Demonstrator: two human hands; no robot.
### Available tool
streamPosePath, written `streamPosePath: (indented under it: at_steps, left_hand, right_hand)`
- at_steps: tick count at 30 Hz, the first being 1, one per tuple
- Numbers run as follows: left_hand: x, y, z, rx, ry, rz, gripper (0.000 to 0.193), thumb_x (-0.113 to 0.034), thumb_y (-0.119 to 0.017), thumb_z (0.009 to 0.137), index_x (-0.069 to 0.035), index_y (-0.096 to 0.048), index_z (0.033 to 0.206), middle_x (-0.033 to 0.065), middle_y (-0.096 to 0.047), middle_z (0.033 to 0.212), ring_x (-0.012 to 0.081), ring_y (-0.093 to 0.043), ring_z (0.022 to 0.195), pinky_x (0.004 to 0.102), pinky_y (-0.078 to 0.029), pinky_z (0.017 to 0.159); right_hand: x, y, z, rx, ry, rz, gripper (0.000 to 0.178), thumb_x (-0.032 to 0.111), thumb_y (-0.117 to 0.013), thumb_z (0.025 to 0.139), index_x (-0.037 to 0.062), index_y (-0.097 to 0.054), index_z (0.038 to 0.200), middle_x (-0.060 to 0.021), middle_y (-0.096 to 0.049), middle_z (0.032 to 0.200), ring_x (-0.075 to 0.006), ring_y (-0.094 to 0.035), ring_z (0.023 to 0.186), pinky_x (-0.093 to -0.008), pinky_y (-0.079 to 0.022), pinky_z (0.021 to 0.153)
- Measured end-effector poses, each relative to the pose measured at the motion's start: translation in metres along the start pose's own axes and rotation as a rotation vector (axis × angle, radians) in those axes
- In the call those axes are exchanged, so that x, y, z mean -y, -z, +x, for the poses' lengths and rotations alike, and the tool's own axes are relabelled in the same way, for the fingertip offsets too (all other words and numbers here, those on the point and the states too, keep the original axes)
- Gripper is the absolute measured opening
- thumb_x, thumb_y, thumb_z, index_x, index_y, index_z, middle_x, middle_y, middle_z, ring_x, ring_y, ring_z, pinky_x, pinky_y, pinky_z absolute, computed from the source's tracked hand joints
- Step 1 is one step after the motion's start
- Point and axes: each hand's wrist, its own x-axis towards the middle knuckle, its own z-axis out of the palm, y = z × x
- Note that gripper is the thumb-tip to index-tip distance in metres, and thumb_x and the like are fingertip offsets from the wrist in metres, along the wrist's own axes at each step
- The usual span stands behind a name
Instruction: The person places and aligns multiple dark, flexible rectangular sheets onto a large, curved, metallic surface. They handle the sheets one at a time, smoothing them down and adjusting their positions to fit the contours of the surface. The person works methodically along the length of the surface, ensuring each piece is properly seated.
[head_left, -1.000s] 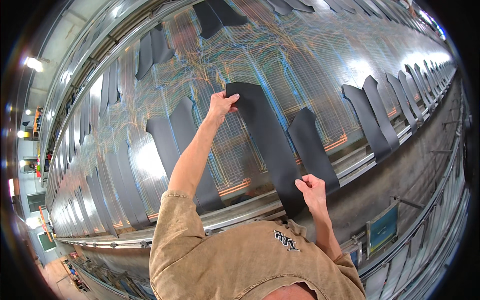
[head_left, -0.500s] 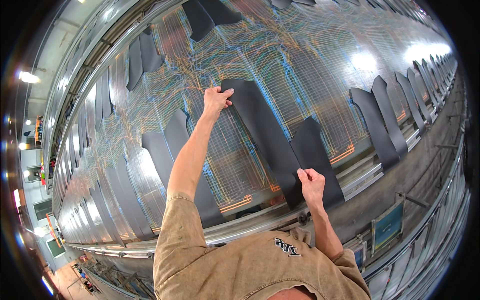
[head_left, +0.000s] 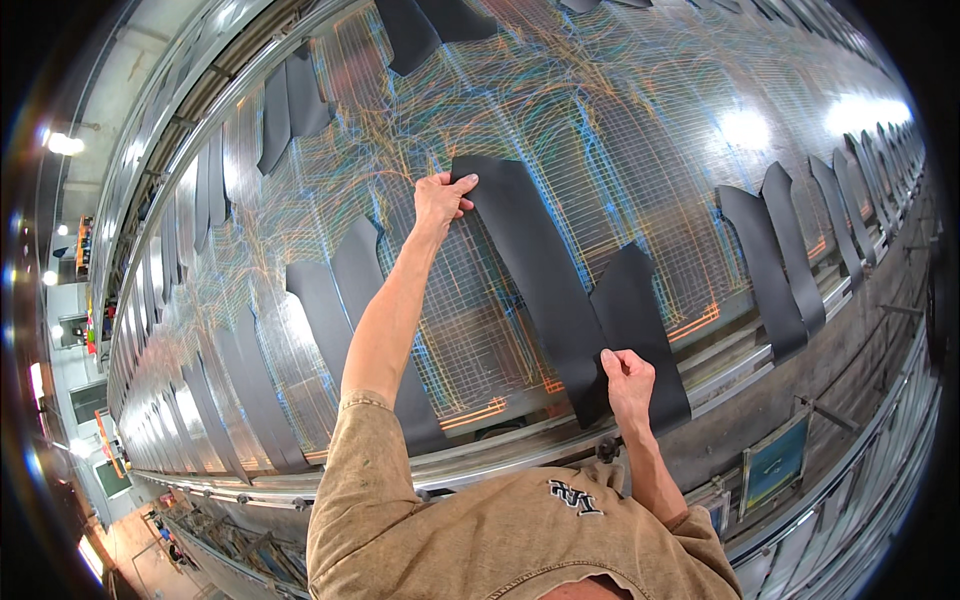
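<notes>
A long dark grey cut panel [head_left: 525, 265], smooth like fabric or thin sheet, lies slantwise over the line-marked table. At its far left corner, my left hand [head_left: 440, 205] is closed in a pinch, thumb on top of the edge. Near the table's front rail, my right hand [head_left: 630, 385] pinches where the panel meets a second dark grey piece [head_left: 640, 320] on its right. Which of the two layers is between those fingertips I cannot tell. The near ends of both pieces hang over the rail.
Blue, orange and yellow lines cover the long shiny table [head_left: 480, 120]. Paired dark panels [head_left: 350, 290] lie to the left, with another pair [head_left: 770, 255] to the right and more [head_left: 410, 35] along the far side. Below the metal front rail [head_left: 730, 375] hangs a framed screen [head_left: 777, 460].
The view has shifted slightly, moving the table and panels a little within it. Both hands keep their pinch at the same spots.
</notes>
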Motion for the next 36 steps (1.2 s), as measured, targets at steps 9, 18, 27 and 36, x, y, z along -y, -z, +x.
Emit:
streamPosePath:
  at_steps: [9,18,27,36]
  left_hand:
    - [0.001,-0.004,0.002,-0.049,-0.004,0.052,0.024,-0.021,-0.080,0.081,-0.001,-0.072,0.090,0.0055,-0.070,0.077,0.0102,-0.063,0.054,0.0218,-0.044,0.043]
    - [-0.005,-0.006,-0.004,-0.073,0.000,0.109,0.023,-0.022,-0.080,0.081,-0.001,-0.073,0.089,0.0041,-0.070,0.075,0.0098,-0.064,0.055,0.0219,-0.045,0.043]
    - [-0.010,-0.008,-0.008,-0.093,0.027,0.121,0.022,-0.022,-0.080,0.081,-0.002,-0.073,0.089,0.0037,-0.070,0.077,0.0099,-0.064,0.057,0.0227,-0.047,0.046]
    - [0.006,-0.006,0.005,-0.061,-0.038,0.100,0.023,-0.023,-0.081,0.080,-0.003,-0.072,0.087,0.0028,-0.070,0.075,0.0092,-0.063,0.054,0.0215,-0.046,0.044]
  right_hand:
    - [0.001,-0.001,0.002,0.020,-0.013,-0.005,0.027,0.019,-0.068,0.091,-0.0046,-0.065,0.080,0.0003,-0.054,0.060,-0.0052,-0.044,0.056,-0.0257,-0.038,0.052]
    - [0.000,-0.002,0.001,0.021,-0.035,0.033,0.026,0.019,-0.069,0.091,-0.0047,-0.066,0.080,0.0020,-0.054,0.060,-0.0045,-0.045,0.056,-0.0248,-0.037,0.051]
    - [0.004,-0.002,0.001,0.014,-0.021,-0.007,0.027,0.019,-0.068,0.090,-0.0047,-0.065,0.078,0.0006,-0.055,0.059,-0.0049,-0.045,0.054,-0.0259,-0.037,0.050]
    - [0.011,-0.004,-0.001,-0.055,0.011,-0.156,0.028,0.022,-0.072,0.085,-0.0040,-0.064,0.076,-0.0094,-0.058,0.058,-0.0134,-0.052,0.052,-0.0305,-0.044,0.052]
